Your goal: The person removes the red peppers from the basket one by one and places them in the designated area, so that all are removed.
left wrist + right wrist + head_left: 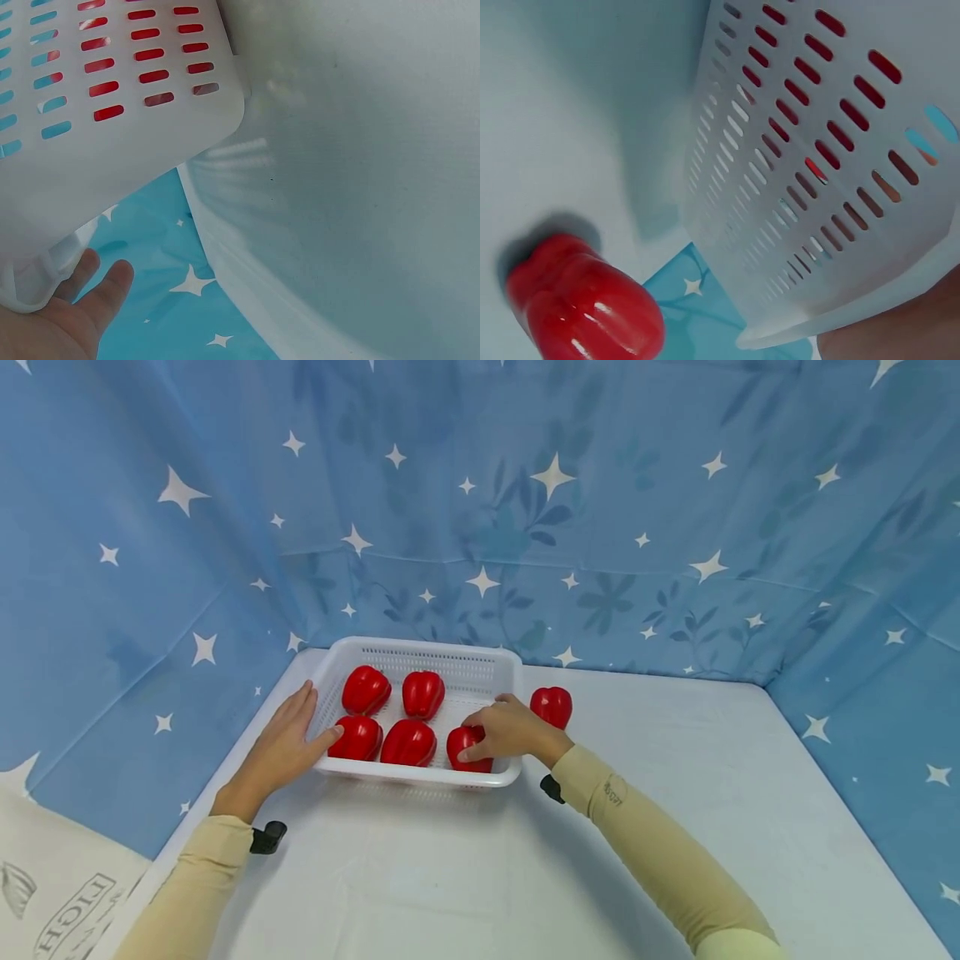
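Note:
A white perforated plastic basket (408, 772) stands on the table with red bell peppers inside, two of them (367, 690) (423, 695) along the back. At its front right, my right hand (516, 729) reaches over the rim and holds a red bell pepper (459, 742) between thumb and fingers. My left hand (276, 753) rests at the basket's left rim, fingers fairly straight along the outside and thumb over the edge, near the front-left pepper (357, 739). Another pepper (408, 745) lies between these two. In the right wrist view, the basket wall (817, 150) hides most of the right hand.
One more red bell pepper (551, 705) lies on the white-covered table (675, 777), just outside the basket's right side. Blue star-patterned curtain (480, 510) hangs along the table's back and sides. A printed pale cloth (60, 877) shows at the lower left.

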The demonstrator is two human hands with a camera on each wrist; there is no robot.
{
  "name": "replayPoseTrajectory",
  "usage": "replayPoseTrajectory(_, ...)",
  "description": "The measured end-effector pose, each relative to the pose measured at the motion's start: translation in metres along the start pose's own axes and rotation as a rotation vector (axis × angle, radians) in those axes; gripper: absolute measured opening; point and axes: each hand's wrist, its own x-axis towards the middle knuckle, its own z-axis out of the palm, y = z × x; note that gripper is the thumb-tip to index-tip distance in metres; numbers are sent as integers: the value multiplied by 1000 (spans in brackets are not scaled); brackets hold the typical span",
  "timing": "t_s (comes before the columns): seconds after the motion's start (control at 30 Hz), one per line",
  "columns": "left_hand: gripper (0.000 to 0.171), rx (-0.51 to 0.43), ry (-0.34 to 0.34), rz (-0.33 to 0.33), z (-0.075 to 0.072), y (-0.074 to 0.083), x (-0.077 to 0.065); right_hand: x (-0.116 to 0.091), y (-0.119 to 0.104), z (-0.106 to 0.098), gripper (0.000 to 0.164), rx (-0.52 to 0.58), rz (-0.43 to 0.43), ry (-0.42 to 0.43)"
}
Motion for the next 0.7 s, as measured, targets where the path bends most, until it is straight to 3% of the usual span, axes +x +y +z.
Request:
replayPoseTrajectory(0.3,99,8,5,12,0,-1,1,-4,4,0,71,48,-23,-19)
replayPoseTrajectory(0.7,99,5,9,9,0,1,0,-5,10,3,63,171,-76,71)
